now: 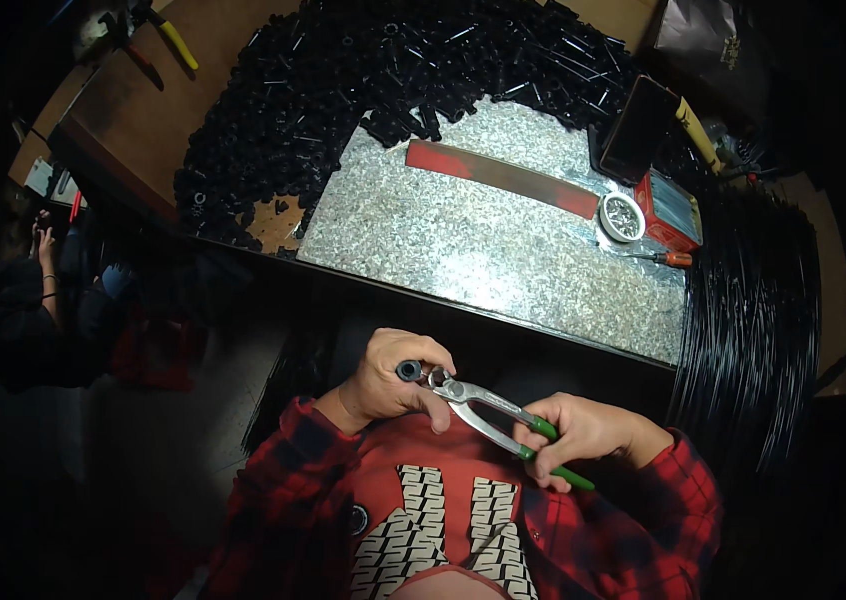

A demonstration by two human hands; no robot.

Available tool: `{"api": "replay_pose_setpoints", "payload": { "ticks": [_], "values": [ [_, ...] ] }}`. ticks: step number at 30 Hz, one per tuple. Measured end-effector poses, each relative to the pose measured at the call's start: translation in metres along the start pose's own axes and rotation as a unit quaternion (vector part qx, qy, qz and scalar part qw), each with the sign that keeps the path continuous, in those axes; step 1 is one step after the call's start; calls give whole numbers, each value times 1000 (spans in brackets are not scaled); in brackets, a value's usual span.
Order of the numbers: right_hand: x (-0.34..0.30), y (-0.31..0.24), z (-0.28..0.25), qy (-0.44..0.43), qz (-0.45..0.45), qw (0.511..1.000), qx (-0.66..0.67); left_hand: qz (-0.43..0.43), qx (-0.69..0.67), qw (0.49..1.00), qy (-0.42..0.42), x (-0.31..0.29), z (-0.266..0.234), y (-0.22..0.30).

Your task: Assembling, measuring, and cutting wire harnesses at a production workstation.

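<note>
Pincers (457, 391) apparently touch black tube (408, 371).

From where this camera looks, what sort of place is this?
Probably an assembly workshop: many black parts heaped beside the worktop, black strands hanging at the right, and pliers in the right hand.

Dim room, this. The speckled slab (373, 240) takes most of the light, seemingly from overhead, flaring white along its near side. The far black heap (273, 130) gives only small glints. At left, another person (33, 310) blurs into murk. Straight edges bow toward a blackened rim; the near hands (588, 430) look fairly crisp.
</note>
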State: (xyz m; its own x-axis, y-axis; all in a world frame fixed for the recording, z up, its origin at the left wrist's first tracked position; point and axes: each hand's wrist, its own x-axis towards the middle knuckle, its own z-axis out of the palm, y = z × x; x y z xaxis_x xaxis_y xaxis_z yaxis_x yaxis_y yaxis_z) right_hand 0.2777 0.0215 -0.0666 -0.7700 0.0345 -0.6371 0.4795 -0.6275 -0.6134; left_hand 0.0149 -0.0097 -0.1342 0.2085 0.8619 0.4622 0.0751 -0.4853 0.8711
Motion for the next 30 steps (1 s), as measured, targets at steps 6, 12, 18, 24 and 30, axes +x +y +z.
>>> {"api": "replay_pose_setpoints", "payload": {
  "ticks": [6,12,18,24,30],
  "values": [
    [-4,-12,17,287,-240,788,-489,-25,50,998,39,-1,-9,-3],
    [-1,2,4,222,-181,897,-338,-51,-39,998,24,7,-14,7],
    [5,-1,-2,134,-130,896,-404,-2,-20,999,-31,6,-10,2],
    [8,-5,2,339,-244,657,-628,-18,16,1000,16,6,-3,2],
    [10,-14,-2,235,-205,750,-584,26,31,999,11,6,-6,-3]
  ]
}}
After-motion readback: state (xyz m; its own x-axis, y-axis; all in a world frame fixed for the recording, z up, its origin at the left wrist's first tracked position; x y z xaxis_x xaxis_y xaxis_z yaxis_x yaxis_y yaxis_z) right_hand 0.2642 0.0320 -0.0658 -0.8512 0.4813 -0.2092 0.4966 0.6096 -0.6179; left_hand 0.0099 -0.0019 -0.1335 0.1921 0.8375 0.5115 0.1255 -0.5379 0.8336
